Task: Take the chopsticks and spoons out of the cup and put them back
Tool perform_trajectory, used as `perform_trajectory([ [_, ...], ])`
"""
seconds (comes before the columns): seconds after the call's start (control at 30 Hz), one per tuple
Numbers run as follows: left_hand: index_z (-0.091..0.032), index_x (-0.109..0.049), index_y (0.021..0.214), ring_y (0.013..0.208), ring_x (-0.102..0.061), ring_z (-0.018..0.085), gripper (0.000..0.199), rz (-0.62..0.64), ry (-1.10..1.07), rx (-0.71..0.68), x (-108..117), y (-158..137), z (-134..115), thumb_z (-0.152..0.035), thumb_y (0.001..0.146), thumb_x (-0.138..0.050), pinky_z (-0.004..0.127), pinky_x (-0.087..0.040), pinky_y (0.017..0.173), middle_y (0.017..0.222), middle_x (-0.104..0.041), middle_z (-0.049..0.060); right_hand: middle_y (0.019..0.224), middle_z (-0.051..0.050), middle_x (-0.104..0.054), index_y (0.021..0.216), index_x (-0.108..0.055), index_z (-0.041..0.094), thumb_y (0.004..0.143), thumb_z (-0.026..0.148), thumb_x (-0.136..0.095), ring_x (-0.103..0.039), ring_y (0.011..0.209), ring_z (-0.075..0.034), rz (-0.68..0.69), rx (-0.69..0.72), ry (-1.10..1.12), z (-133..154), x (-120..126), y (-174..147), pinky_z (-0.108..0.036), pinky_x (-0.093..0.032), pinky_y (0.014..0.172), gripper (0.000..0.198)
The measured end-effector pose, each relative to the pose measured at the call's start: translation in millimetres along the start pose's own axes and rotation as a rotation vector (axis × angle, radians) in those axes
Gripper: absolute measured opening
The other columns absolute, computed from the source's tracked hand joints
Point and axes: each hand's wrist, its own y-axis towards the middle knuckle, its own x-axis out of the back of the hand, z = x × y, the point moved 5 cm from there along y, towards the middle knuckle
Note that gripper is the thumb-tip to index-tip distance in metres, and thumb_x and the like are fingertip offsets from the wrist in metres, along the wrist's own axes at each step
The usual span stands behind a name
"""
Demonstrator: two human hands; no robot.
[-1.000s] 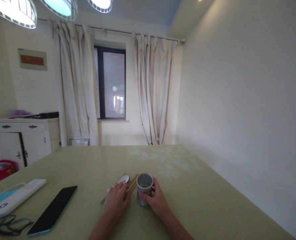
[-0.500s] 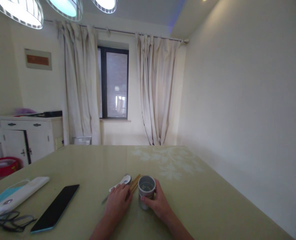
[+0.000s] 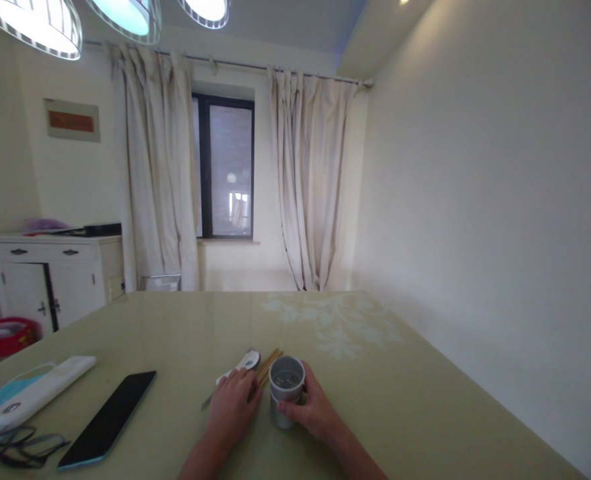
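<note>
Right hand (image 3: 317, 407) curls around a grey cup (image 3: 285, 394), left hand (image 3: 234, 402) palm-down by chopsticks (image 3: 269, 366), its grip unclear

Cup (image 3: 284, 393) coloured grey, dotted inside with pale specks, chopsticks (image 3: 270, 365) toned golden brown, tabletop (image 3: 415, 407) tinted olive green, patterned with whitish leaves, phone (image 3: 109, 420) faced in black

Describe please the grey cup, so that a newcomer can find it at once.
At the near side of the big greenish table, find the person's right hand. It holds the grey cup, right of the thin wooden sticks. Unlike these, it is round and open-topped, with small pale specks inside.
</note>
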Motion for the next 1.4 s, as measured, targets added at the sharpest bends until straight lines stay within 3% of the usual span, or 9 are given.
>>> perform_trajectory([
  [0.37, -0.023, -0.07, 0.095, 0.11, -0.065, 0.025, 0.019, 0.028, -0.053, 0.025, 1.7, 0.6, 0.2, -0.029, 0.099, -0.053, 0.034, -0.04, 0.094, 0.11, -0.075, 0.007, 0.125, -0.01, -0.071, 0.132, -0.058, 0.023, 0.071, 0.04, -0.088, -0.067, 0.117, -0.031, 0.008, 0.049, -0.041, 9.1, -4.9, -1.0, -0.046, -0.05, 0.103, 0.07],
  [0.6, -0.023, -0.07, 0.092, 0.102, -0.066, 0.024, 0.016, 0.011, -0.072, 0.03, 4.1, -0.7, -0.9, -0.028, 0.097, -0.056, 0.032, -0.04, 0.088, 0.099, -0.075, 0.005, 0.124, -0.01, -0.072, 0.13, -0.058, 0.022, 0.072, 0.027, -0.084, -0.068, 0.114, -0.029, -0.073, 0.07, -0.134, 16.6, -3.9, 0.6, -0.044, -0.051, 0.102, 0.064],
  [1.03, -0.022, -0.068, 0.088, 0.1, -0.067, 0.024, 0.018, 0.023, -0.084, 0.027, 4.1, -2.7, 0.5, -0.031, 0.098, -0.056, 0.033, -0.04, 0.085, 0.097, -0.075, 0.005, 0.12, -0.01, -0.073, 0.125, -0.06, 0.021, 0.072, 0.033, -0.085, -0.068, 0.111, -0.029, -0.118, 0.045, -0.213, 16.6, 11.9, 6.2, -0.043, -0.052, 0.098, 0.06],
  [1.4, -0.021, -0.068, 0.091, 0.106, -0.067, 0.023, 0.011, 0.041, -0.101, -0.019, 1.1, -4.9, -7.0, -0.026, 0.092, -0.058, 0.03, -0.042, 0.089, 0.104, -0.074, 0.006, 0.127, -0.01, -0.072, 0.127, -0.061, 0.023, 0.056, 0.043, -0.099, -0.067, 0.119, -0.034, 0.078, -0.149, -0.054, 4.8, 33.3, 5.9, -0.046, -0.049, 0.103, 0.083],
])
